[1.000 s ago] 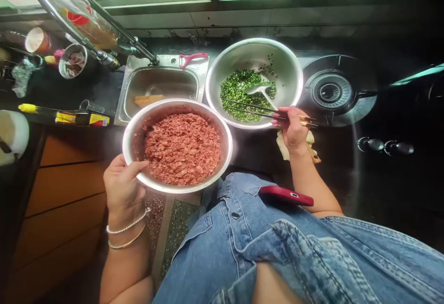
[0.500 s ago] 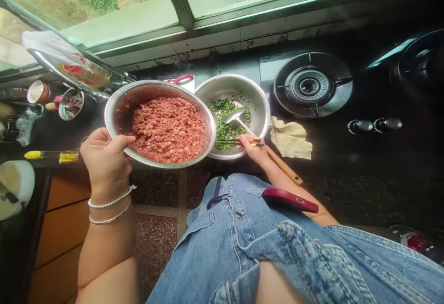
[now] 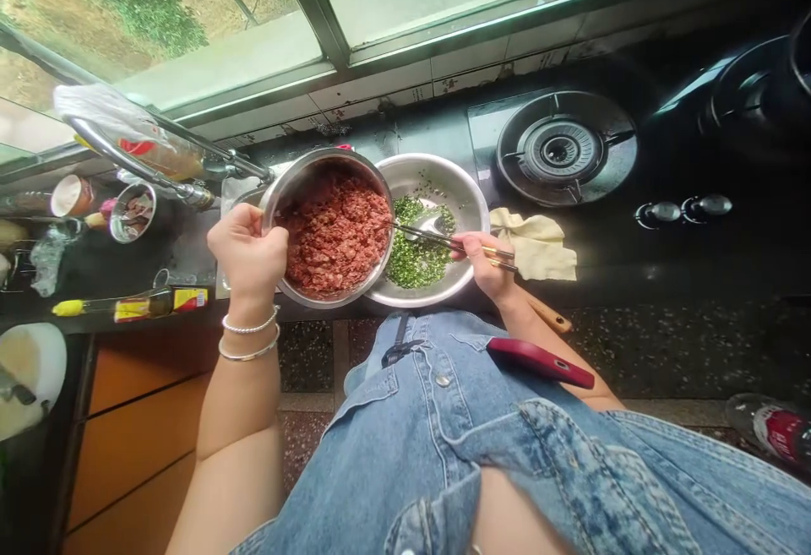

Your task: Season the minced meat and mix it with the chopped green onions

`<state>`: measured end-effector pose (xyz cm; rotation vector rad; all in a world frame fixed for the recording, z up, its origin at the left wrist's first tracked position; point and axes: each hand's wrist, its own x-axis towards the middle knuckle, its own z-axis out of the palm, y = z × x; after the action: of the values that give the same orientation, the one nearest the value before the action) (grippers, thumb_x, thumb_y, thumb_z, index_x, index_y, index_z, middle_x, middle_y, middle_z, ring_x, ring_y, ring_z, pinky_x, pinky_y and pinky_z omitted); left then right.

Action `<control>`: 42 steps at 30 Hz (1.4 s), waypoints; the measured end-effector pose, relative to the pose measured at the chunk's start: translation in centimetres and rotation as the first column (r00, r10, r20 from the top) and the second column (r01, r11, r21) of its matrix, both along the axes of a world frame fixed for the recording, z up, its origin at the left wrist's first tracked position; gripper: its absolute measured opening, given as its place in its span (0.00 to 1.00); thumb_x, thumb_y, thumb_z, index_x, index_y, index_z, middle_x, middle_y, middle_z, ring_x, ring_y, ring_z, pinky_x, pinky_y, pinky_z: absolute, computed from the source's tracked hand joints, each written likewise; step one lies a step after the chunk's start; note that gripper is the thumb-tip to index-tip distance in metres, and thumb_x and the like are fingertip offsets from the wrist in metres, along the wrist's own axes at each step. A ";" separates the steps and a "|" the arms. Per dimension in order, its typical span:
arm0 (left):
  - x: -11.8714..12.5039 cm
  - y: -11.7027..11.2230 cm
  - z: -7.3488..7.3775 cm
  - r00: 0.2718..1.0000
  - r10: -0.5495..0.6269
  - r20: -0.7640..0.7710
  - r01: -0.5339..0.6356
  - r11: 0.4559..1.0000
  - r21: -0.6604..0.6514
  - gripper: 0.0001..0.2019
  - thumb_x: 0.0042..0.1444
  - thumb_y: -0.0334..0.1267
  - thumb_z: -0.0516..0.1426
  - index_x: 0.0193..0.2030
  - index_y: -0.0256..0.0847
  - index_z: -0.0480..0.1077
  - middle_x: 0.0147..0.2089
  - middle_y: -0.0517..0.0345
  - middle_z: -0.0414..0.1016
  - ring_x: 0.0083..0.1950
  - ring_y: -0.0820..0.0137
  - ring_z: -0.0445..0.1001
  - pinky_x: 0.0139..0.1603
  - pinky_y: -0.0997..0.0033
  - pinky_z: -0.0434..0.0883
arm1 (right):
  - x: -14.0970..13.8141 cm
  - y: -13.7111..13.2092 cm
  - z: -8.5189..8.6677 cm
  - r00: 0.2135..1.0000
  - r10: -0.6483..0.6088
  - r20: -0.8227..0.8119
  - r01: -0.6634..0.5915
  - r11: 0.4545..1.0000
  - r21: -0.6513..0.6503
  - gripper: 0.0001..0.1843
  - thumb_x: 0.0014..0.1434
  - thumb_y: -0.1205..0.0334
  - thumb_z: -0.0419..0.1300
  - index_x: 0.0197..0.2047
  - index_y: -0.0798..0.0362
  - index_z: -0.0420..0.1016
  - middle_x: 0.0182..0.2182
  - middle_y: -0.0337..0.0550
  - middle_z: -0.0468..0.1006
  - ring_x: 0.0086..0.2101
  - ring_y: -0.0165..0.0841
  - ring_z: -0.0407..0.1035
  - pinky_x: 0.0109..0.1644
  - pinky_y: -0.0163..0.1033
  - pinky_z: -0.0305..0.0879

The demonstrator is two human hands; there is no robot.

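My left hand (image 3: 249, 249) grips the rim of a steel bowl (image 3: 304, 165) full of raw minced meat (image 3: 339, 238). That bowl is tilted to the right, its edge overlapping a second, wide metal basin (image 3: 465, 183). Chopped greens (image 3: 415, 261) lie in the basin, and the head of a spatula (image 3: 431, 224) rests among them. The spatula's wooden handle (image 3: 546, 312) sticks out past the basin's near rim, partly behind my wrist. Between the fingers of my right hand (image 3: 485, 263) is a pair of dark chopsticks (image 3: 437, 236), their tips at the right edge of the meat.
A yellow cloth (image 3: 541, 247) lies right of the basin, below a gas burner (image 3: 563, 149). A faucet (image 3: 120, 154) arches at the left. Near the front edge lies a yellow-capped bottle (image 3: 143, 307). A red phone (image 3: 538, 361) sits in the denim pocket.
The meat bowl has shifted right and tipped further toward the basin. My right hand has moved slightly right, and the chopsticks have swung from the greens up to the meat.
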<state>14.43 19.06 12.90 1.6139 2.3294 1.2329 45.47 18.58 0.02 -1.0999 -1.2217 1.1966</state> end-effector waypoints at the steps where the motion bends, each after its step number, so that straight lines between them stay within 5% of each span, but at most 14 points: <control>1: 0.3 0.1 -0.3 1.000 -0.010 -0.018 0.010 1.000 0.012 0.10 0.35 0.20 0.54 0.18 0.37 0.58 0.19 0.69 0.50 0.23 0.81 0.47 0.23 0.75 0.45 | -0.5 0.2 0.3 1.000 0.018 -0.003 -0.018 0.999 0.029 0.19 0.64 0.45 0.59 0.41 0.51 0.82 0.34 0.44 0.83 0.29 0.35 0.79 0.35 0.41 0.79; 5: 1.6 0.5 -1.2 0.997 -0.009 -0.082 0.014 0.997 0.071 0.10 0.37 0.22 0.55 0.19 0.39 0.56 0.19 0.68 0.49 0.23 0.79 0.48 0.25 0.72 0.47 | -2.5 1.8 1.1 0.995 0.075 0.065 -0.086 0.976 0.198 0.22 0.65 0.41 0.56 0.45 0.49 0.82 0.41 0.46 0.83 0.39 0.37 0.79 0.47 0.46 0.79; 10: 2.9 0.8 -1.9 0.988 0.018 -0.151 -0.004 0.996 0.092 0.11 0.37 0.23 0.55 0.18 0.41 0.56 0.18 0.67 0.51 0.23 0.76 0.50 0.27 0.70 0.50 | -3.7 4.4 0.8 0.987 -0.020 0.159 -0.030 0.952 0.305 0.25 0.67 0.40 0.53 0.50 0.48 0.80 0.47 0.47 0.82 0.47 0.39 0.77 0.56 0.50 0.74; 17: 2.9 1.6 -3.3 0.979 0.063 -0.195 -0.050 0.996 0.069 0.14 0.37 0.23 0.55 0.16 0.42 0.53 0.17 0.67 0.47 0.22 0.75 0.47 0.28 0.69 0.49 | -4.1 5.8 -0.6 0.992 -0.033 0.118 0.014 0.988 0.156 0.27 0.64 0.37 0.54 0.49 0.48 0.81 0.47 0.45 0.82 0.48 0.39 0.77 0.56 0.47 0.75; 28: 2.6 2.4 -3.7 0.964 0.103 -0.246 -0.088 0.994 0.070 0.17 0.34 0.20 0.55 0.14 0.42 0.51 0.16 0.68 0.43 0.22 0.76 0.43 0.27 0.69 0.48 | -2.7 5.2 -0.5 0.997 -0.050 0.057 0.047 0.997 0.055 0.26 0.62 0.37 0.57 0.47 0.49 0.82 0.47 0.44 0.82 0.48 0.40 0.77 0.58 0.47 0.75; 36: 1.6 2.0 -4.4 0.944 0.071 -0.322 -0.002 0.978 0.209 0.14 0.35 0.23 0.55 0.15 0.42 0.52 0.16 0.67 0.44 0.20 0.76 0.44 0.26 0.70 0.46 | -2.3 4.7 0.3 0.980 -0.185 0.069 0.171 0.970 0.172 0.20 0.66 0.44 0.56 0.45 0.49 0.82 0.39 0.43 0.84 0.35 0.35 0.80 0.43 0.41 0.80; 42: 1.2 1.5 -4.0 0.932 0.147 -0.331 -0.081 0.975 0.206 0.16 0.38 0.25 0.57 0.17 0.42 0.50 0.18 0.66 0.45 0.21 0.75 0.45 0.29 0.69 0.49 | -2.3 5.1 1.2 0.965 -0.223 0.135 0.186 0.952 0.242 0.23 0.68 0.44 0.52 0.45 0.50 0.82 0.40 0.44 0.83 0.41 0.37 0.80 0.48 0.43 0.80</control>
<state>15.64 20.60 8.89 1.9183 2.6143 1.3235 43.20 23.70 1.17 -1.1359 -1.2966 0.8003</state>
